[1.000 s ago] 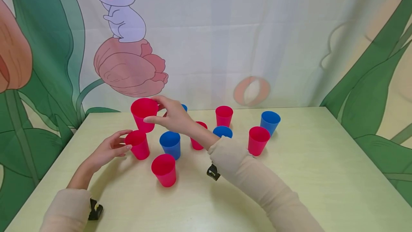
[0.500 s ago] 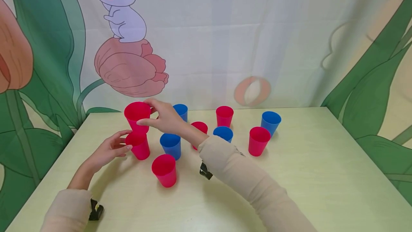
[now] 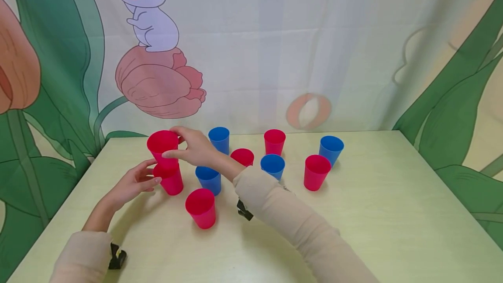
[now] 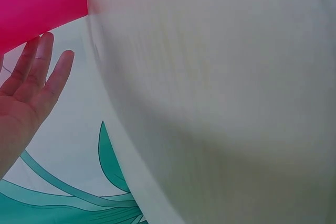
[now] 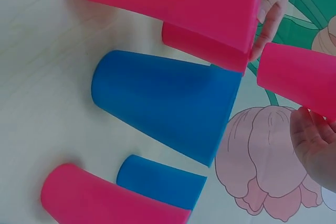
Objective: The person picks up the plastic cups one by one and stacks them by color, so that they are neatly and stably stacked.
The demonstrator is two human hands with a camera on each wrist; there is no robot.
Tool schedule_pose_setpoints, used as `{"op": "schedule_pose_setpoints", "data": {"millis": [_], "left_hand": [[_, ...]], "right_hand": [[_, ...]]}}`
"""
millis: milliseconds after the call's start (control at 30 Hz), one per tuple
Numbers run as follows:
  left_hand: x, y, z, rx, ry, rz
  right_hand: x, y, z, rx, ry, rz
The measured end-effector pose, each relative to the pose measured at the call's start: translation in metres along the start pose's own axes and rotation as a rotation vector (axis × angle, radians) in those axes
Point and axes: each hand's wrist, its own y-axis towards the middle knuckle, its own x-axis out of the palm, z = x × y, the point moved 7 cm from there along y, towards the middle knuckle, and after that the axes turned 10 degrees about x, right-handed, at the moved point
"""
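My right hand holds the upper cup, a red one, thumb on the near side of its wall and fingers behind, the span as wide as the cup needs. It hangs upright just over the lower cup, also red; its base is at the mouth, but I cannot tell whether the two touch. My left hand, at nine o'clock, curves thumb and fingertips round the lower cup where it stands on the table; how firmly, I cannot tell.

From the lower cup, with twelve pointing away from me, the near red cup sits between four and five, the near blue cup at three. The far blue cup stands between one and two. My forearm partly hides the mid red cup toward two. The back red cup, mid blue cup and right blue cup lie between two and three, the right red cup about three.
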Motion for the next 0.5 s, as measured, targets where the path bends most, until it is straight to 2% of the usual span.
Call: {"op": "schedule_pose_setpoints", "data": {"millis": [500], "left_hand": [[0.000,-0.001,0.001,0.006,-0.013,0.001]], "right_hand": [[0.015,0.007,0.011,0.064,-0.103,-0.077]]}}
